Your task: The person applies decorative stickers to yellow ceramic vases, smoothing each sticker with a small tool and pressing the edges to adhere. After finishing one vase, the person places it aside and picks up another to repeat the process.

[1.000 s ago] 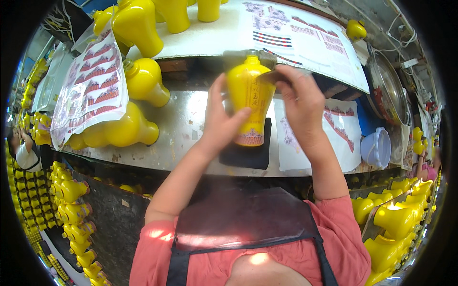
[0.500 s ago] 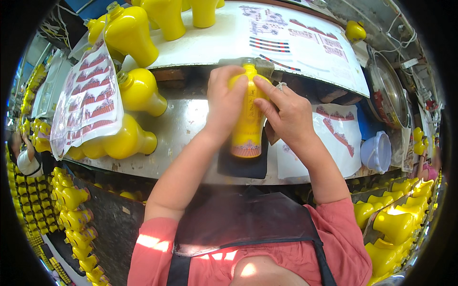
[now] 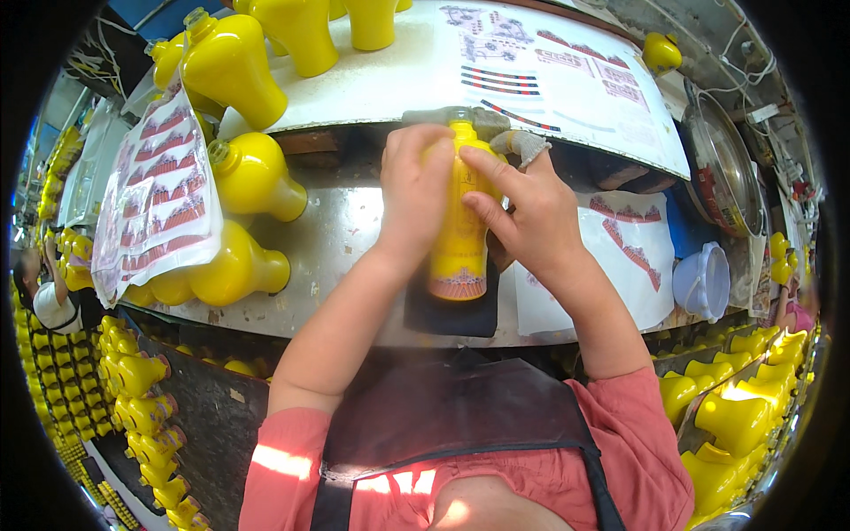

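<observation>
Biggest thing is the metal workbench (image 3: pixel 345 257), w/ a white shelf (image 3: pixel 398 80) right behind it. The sheet of red-patterned decals (image 3: pixel 159 199) lies draped over the bench's left end, partly on top of loose yellow bottles (image 3: pixel 235 270). More decal sheets (image 3: pixel 637 257) sit on the bench's right side, clear plastic tub (image 3: pixel 704 281) just past them. Mid-bench there's a dark pad (image 3: pixel 452 310), and the yellow bottle (image 3: pixel 460 226) being worked on stands on it, neck toward the shelf, patterned band round its base. Left hand (image 3: pixel 416 195) is wrapped round the bottle's left side, fingers together and curled over the upper body. Right hand (image 3: pixel 531 212) is on the bottle's right side, index and thumb pressed flat vs the front, other fingers folded back; a grey wrap covers one fingertip.
</observation>
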`<state>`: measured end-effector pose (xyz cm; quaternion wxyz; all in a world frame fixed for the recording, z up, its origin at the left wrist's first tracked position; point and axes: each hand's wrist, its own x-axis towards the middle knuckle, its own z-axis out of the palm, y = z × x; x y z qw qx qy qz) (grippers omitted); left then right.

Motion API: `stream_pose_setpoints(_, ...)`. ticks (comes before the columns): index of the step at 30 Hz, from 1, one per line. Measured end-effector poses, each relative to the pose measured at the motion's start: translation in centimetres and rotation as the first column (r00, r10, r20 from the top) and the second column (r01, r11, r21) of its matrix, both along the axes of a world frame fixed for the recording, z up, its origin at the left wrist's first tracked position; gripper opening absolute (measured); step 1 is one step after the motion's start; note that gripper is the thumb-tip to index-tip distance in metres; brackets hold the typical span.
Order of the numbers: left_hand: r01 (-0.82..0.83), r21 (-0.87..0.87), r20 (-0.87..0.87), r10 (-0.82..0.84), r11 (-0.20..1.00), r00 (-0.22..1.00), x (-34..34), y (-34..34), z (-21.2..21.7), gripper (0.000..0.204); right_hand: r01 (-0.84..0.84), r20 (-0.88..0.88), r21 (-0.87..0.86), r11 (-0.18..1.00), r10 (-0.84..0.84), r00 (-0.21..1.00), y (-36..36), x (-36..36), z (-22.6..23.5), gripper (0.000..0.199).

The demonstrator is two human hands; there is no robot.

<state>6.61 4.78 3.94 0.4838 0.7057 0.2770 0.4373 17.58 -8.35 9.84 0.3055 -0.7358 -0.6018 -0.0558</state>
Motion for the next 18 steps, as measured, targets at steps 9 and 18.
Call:
stream_pose_setpoints(9, -0.013, -0.03, 0.029, 0.014, 0.999, 0.999, 0.0, -0.3, 0.1, 0.026, -0.115, -0.084, -0.058, 0.992, 0.11, 0.99, 0.6, 1.0, 0.3, 0.047)
stream_pose_setpoints(18, -0.05, 0.258, 0.057, 0.036, 0.965, 0.998, -1.3, -0.9, -0.4, 0.03, -0.072, -0.096, -0.137, 0.988, 0.059, 0.994, 0.8, 1.1, 0.4, 0.048)
